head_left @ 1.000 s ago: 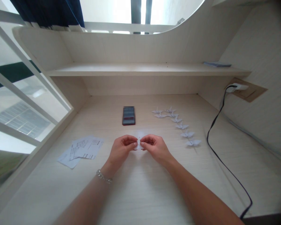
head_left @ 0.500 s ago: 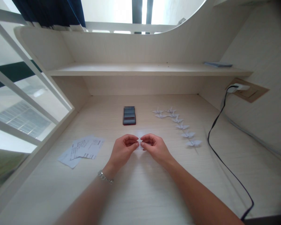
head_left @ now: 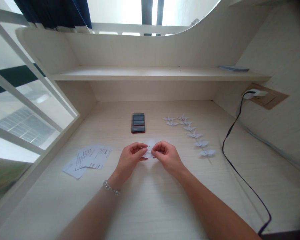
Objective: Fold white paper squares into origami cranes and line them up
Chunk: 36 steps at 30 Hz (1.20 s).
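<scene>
A small piece of white folded paper (head_left: 148, 152) is pinched between my two hands at the middle of the desk. My left hand (head_left: 132, 156), with a bracelet at its wrist, grips the paper's left side between thumb and fingers. On the other side, my right hand (head_left: 168, 156) pinches it with thumb and index finger. The fingers cover much of the paper, so its folded shape is hard to make out. To the right, several white paper cranes (head_left: 194, 135) stand in a curved row.
Printed paper sheets (head_left: 93, 156) overlap at the left of the desk (head_left: 150, 206). A dark phone-like device (head_left: 138, 123) lies beyond my hands. A black cable (head_left: 236, 163) runs from a wall socket (head_left: 267, 96) down the right side. A shelf (head_left: 150, 73) spans the back.
My right hand has drawn slightly right and up, and the gap between my fingertips is a little wider. The left thumb has shifted left. Everything on the desk stays put.
</scene>
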{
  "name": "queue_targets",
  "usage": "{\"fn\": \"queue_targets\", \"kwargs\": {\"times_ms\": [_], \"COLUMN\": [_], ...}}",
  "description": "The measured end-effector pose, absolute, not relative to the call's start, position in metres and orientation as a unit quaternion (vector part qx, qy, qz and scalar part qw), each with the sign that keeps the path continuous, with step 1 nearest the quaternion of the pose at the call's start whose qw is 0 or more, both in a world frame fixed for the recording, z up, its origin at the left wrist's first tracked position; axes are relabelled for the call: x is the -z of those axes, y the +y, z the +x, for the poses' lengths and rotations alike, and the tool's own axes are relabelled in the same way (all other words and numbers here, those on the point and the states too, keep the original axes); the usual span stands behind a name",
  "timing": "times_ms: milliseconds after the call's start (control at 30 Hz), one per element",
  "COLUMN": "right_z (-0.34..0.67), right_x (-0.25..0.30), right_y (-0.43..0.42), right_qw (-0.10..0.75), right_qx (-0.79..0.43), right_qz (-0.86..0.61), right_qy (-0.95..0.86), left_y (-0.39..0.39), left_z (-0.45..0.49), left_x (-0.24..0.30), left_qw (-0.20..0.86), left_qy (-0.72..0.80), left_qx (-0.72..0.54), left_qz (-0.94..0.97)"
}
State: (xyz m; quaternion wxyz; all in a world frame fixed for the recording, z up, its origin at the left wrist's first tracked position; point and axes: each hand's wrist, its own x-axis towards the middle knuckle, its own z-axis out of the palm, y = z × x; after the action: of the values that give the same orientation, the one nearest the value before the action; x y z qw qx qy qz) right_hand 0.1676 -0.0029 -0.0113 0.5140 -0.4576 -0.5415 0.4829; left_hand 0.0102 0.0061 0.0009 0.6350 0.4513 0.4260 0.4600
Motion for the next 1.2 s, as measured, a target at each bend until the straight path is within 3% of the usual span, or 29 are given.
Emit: {"fn": "queue_targets", "kwargs": {"times_ms": [433, 733, 1200], "right_z": [0.164, 0.174, 0.171], "right_x": [0.005, 0.006, 0.006], "right_y": [-0.008, 0.001, -0.006], "right_qw": [0.516, 0.490, 0.448], "right_qx": [-0.446, -0.610, -0.446], "right_qz": [-0.472, -0.425, -0.473], "right_qy": [-0.558, -0.455, -0.614], "left_y": [0.006, 0.010, 0.007], "left_z": [0.011, 0.007, 0.006], "left_x": [0.000, 0.005, 0.003], "left_qw": [0.578, 0.574, 0.533], "left_qy": [0.445, 0.464, 0.473], "left_qx": [-0.466, -0.467, -0.400], "left_qz": [0.500, 0.487, 0.576]}}
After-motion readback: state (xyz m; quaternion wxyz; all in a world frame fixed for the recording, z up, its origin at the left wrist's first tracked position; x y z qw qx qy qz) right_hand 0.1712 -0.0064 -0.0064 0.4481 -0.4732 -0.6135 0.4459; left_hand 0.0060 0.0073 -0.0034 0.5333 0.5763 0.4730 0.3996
